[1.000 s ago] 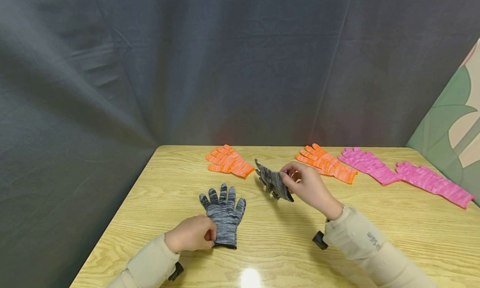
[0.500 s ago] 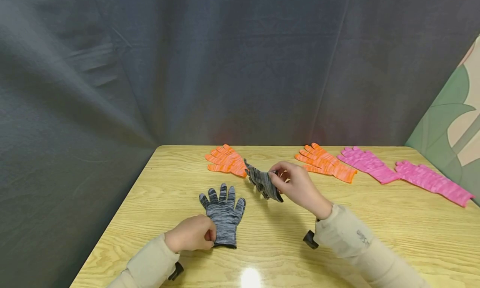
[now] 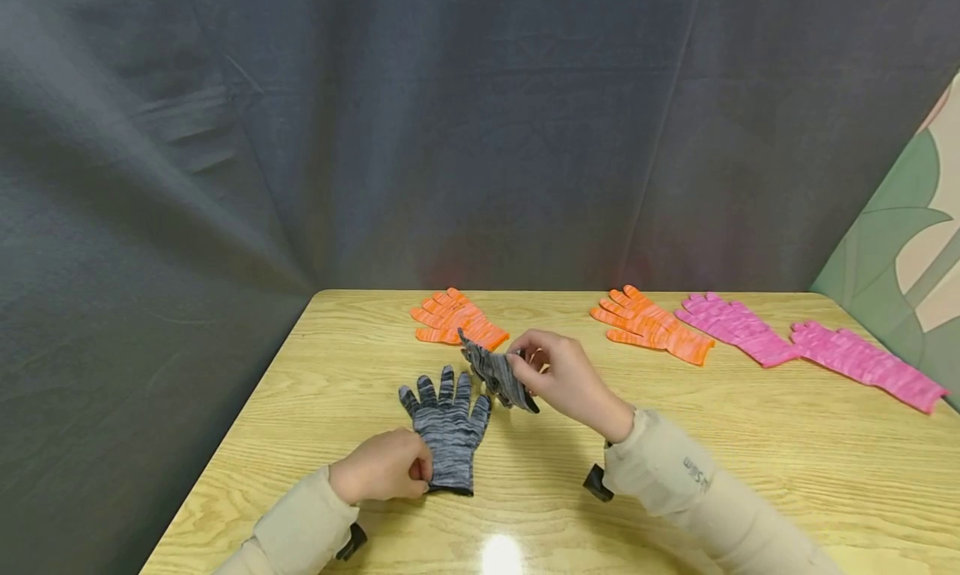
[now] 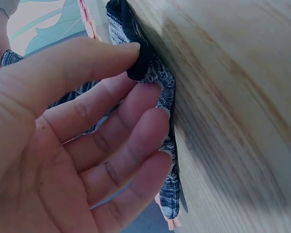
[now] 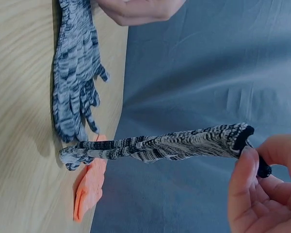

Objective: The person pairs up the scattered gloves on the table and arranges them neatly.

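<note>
A grey and black marled knit glove [image 3: 450,433] lies flat on the table, fingers pointing away. Its cuff corner is pinched by my left hand [image 3: 386,467]; in the left wrist view the thumb meets the black cuff edge [image 4: 143,60] and the fingertips lie along the glove's side. My right hand [image 3: 566,379] pinches a second, matching glove [image 3: 495,371] at the cuff and holds it up on a slant. In the right wrist view this raised glove [image 5: 184,144] hangs narrow and folded, its finger end close by the flat glove's fingertips.
An orange glove [image 3: 442,321] lies behind the grey ones, partly covered by the raised glove in the head view. Another orange glove [image 3: 652,327] and two pink gloves [image 3: 738,329] lie to the right. A dark curtain [image 3: 487,142] borders the wooden table [image 3: 315,375] behind and left.
My right hand has carried the raised grey glove leftward and slightly toward me, up to the flat glove's fingers. The left hand and the flat glove have stayed still.
</note>
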A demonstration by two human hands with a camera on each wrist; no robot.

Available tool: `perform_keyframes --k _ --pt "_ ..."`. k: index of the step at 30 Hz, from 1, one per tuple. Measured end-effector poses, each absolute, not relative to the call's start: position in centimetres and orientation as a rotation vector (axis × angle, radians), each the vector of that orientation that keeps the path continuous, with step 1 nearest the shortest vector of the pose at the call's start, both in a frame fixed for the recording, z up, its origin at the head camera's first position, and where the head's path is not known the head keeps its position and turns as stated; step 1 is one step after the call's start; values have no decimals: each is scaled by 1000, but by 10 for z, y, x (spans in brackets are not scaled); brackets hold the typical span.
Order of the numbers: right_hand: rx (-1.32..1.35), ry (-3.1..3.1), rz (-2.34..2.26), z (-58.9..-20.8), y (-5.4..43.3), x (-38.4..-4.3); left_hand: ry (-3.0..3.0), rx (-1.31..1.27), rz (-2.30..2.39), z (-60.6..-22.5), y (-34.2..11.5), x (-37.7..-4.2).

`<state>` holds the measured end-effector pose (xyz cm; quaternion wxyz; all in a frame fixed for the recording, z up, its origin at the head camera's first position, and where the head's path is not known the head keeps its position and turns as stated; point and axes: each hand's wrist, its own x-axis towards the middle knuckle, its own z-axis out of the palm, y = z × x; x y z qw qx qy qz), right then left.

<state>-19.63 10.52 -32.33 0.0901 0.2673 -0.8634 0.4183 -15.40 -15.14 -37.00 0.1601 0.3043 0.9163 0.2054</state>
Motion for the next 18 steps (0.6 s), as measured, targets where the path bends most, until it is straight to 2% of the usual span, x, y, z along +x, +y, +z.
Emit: perform_keyframes --k 18 --pt "871 -2505 1123 -322 86 -196 2617 861 581 -371 -152 -154"
